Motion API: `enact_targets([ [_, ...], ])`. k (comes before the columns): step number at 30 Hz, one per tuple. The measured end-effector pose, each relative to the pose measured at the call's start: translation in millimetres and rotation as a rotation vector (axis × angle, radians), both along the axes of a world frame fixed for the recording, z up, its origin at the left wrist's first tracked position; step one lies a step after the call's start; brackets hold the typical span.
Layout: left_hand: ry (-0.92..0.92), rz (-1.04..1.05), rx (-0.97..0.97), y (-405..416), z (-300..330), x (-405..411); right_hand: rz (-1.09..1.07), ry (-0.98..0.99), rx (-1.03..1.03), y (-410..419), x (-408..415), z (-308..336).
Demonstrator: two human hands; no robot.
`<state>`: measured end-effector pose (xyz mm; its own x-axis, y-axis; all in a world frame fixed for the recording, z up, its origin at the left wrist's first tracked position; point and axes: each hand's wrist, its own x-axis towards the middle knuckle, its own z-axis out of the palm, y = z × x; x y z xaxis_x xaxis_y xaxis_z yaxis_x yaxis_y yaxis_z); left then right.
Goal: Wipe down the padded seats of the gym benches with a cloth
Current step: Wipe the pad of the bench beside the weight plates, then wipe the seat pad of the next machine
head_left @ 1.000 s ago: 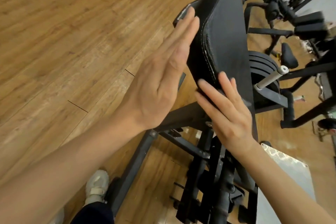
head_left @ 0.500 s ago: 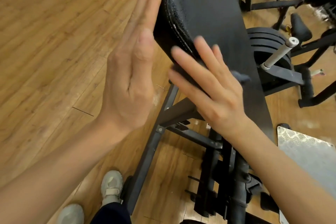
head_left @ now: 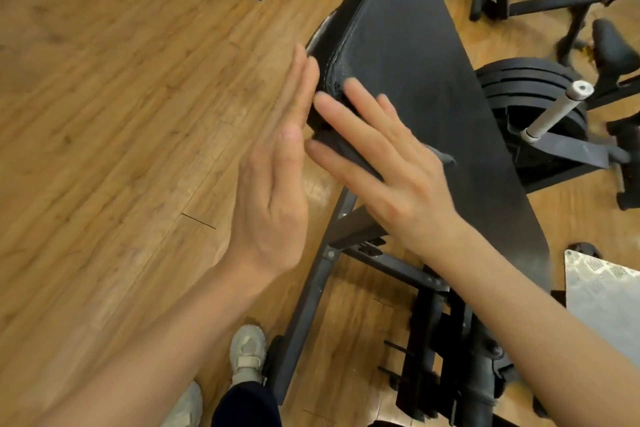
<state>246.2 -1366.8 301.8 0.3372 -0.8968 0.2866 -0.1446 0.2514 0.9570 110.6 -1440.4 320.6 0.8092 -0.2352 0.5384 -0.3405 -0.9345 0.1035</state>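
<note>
- Near: pale strapped shoe (head_left: 246, 354) planted on the wood-plank floor (head_left: 104, 114), just beside the dark steel bench frame (head_left: 311, 295).
- Left hand (head_left: 273, 180): fingers straight and together, edge-on against the left side of the black padded bench seat (head_left: 426, 87); holds nothing. Half a second ago it sat higher against the pad's edge; it now lies lower.
- Right hand (head_left: 384, 163): fingers straight and spread, pressing a dark grey cloth (head_left: 346, 149) flat on the pad's near-left corner. A cloth corner pokes out beyond the thumb side.
- Right hand has slid from the lower edge up onto the stitched, worn corner. Judgement: wiping stroke underway; most of the pad's surface beyond looks not yet covered.
- Far: stacked black weight plates (head_left: 526, 87) on a pale peg, behind the pad.
</note>
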Motion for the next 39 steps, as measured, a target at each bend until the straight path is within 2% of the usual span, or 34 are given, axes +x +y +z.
enact_targets([
  [4,0.099,-0.02,0.067,3.9,11.8,6.3,-0.051,-0.028,0.187,8.9,11.2,9.0],
  [8,0.026,0.005,0.151,6.9,24.4,12.9,-0.072,-0.031,0.328,11.6,16.2,24.6],
  [14,0.003,-0.087,0.368,9.7,58.7,27.7,-0.118,0.21,0.405,13.1,15.1,59.3],
  [18,-0.183,-0.153,0.511,28.4,77.0,46.4,-0.086,0.276,0.429,19.1,19.7,81.7],
  [22,-0.302,-0.04,0.653,59.0,83.0,76.6,-0.067,0.298,0.428,22.3,32.4,93.7],
  [31,-0.366,0.153,0.85,128.9,71.6,140.5,0.008,0.199,0.697,49.6,100.2,71.1],
  [35,-0.378,0.162,0.929,144.4,59.0,166.3,0.01,0.35,0.85,54.1,142.5,53.8],
  [39,-0.323,0.172,0.978,157.7,42.9,202.1,-0.004,0.483,0.799,52.4,189.0,34.2],
])
